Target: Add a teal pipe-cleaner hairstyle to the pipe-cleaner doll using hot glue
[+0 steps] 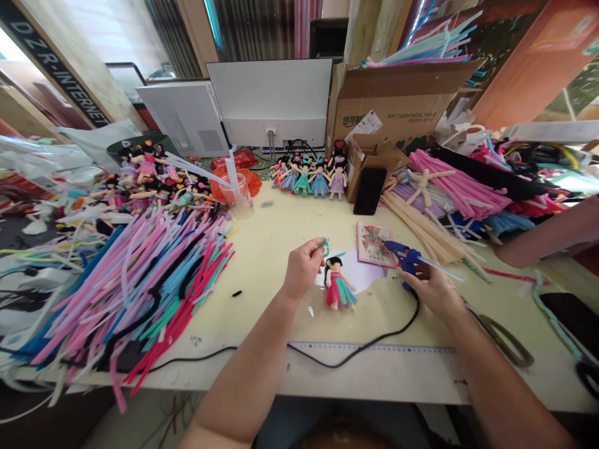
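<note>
Between thumb and fingers, my left hand (302,269) pinches a small curled teal pipe cleaner piece (326,244). Just below and right of it, a small pipe cleaner doll (339,285) with black hair and a red, teal and blue skirt lies on the table. My right hand (433,288) is wrapped round the handle of a blue glue gun (403,257), its nozzle pointing left above a picture card (374,244). A clear glue stick (447,269) juts from the gun's back. Under the doll's upper right lies a pale sheet (367,274).
Coloured pipe cleaners (135,274) are heaped at left, with finished dolls (311,178) standing at the back. A plastic cup (239,196), black phone (369,190) and cardboard box (393,100) stand behind. The gun's black cord (346,360) crosses the front edge; scissors (508,342) lie at right.
</note>
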{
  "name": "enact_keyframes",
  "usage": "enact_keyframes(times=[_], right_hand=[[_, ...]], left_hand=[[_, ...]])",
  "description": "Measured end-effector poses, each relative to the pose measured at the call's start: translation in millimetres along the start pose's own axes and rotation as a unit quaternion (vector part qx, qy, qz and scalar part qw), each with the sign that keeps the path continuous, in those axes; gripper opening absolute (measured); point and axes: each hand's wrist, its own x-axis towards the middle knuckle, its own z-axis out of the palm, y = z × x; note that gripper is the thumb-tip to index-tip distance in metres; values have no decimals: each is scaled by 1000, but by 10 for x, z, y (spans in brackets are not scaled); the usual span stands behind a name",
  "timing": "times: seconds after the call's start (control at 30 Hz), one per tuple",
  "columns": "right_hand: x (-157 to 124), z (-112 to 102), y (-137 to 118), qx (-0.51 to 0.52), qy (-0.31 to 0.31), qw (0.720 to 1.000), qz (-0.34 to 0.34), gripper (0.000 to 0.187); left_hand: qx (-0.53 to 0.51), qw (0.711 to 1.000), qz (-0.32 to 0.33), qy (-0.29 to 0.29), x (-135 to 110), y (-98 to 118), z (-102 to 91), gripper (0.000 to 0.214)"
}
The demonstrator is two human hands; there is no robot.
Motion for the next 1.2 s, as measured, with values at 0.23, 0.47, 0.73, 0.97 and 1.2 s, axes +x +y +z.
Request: enact_keyframes(times=[0.23,0.47,0.73,0.97,1.2], right_hand=[[-376,-322,-175,-151,-68,986,-30,40],[-436,119,-1212,179,-279,939,-91,26],[-176,497,-1492,293,-301,908,-15,26],[-122,555,-1402,343,-271,899,28,30],[-144,574,-1351,369,-290,883,18,28]], left_hand=[[-31,999,-20,-13,-49,87,39,34],[-51,998,-23,-37,-122,70,194,35],[-118,992,-46,-27,-99,7,217,30],[-183,979,-84,-35,-46,20,202,28],[-175,979,-107,-16,-11,-1,214,30]])
